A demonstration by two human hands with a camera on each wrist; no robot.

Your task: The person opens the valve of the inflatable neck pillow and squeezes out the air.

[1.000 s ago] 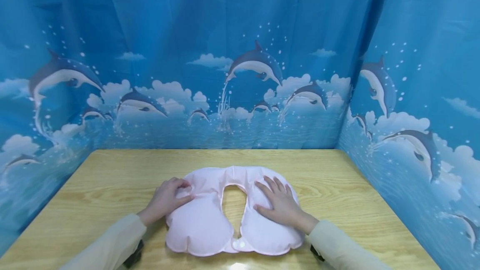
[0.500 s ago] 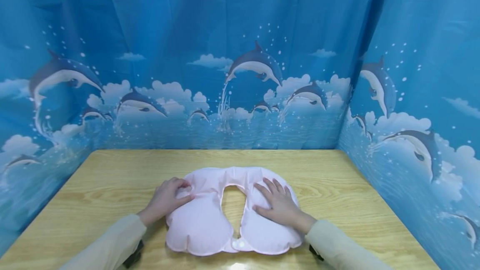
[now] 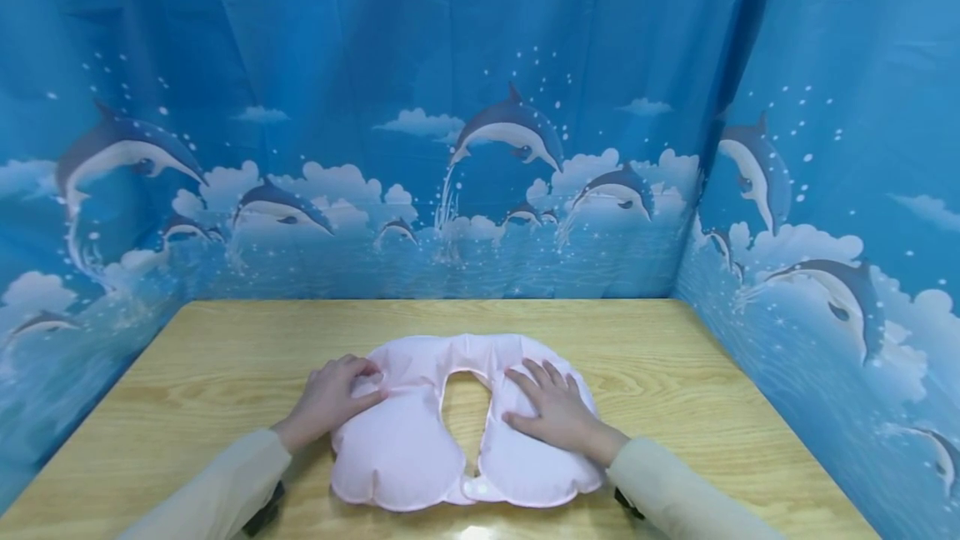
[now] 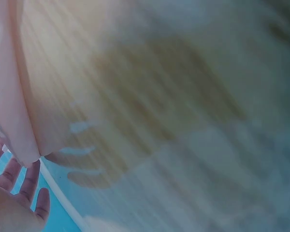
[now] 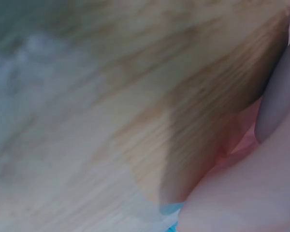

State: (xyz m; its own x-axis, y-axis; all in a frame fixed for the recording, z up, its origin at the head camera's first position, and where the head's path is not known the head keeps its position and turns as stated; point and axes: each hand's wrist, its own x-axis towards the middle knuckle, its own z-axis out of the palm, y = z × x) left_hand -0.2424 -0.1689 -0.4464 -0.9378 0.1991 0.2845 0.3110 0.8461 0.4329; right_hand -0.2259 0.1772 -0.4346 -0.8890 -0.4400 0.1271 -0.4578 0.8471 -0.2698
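Pillow (image 3: 405, 448) lay flat, tabletop (image 3: 225, 365) beneath it | left grip (image 3: 332, 395) rested relaxed at pillow's left edge | right grip (image 3: 557, 408) rested, spread, on pillow's right half | both presumably steadied it.

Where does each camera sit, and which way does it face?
Head: worn on the head, facing forward and down at the pink pillow on the wooden table, dolphin curtain behind; left hand, right hand and both sleeves show.
Left wrist: worn there, facing the table and the pillow's edge; the left fingers show at lower left.
Right wrist: worn there, facing the table, pillow at lower right; no hand I can make out clearly.
Shared: both wrist views show the table and pillow.
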